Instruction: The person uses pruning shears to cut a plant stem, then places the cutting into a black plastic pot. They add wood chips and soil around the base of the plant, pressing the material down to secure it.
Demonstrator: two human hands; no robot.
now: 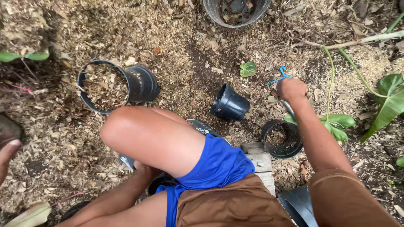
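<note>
My right hand (291,89) is closed in a fist low over the mulch, beside a blue plastic tie (279,78). A grey tool (288,107) runs from under the fist towards a small upright black pot (281,148) holding soil. My left hand (145,170) reaches under my raised knee and touches a black pot (203,126) lying beneath my leg; the knee hides its fingers. A small empty black pot (229,103) lies on its side between my knee and my right hand.
A large black pot (141,82) full of wood chips stands at the left, another pot (212,10) at the top edge, and one (299,206) at the bottom right. A wooden board (261,162), leafy plants (338,122), a seedling (248,69), and a fingertip (6,156) at the left edge.
</note>
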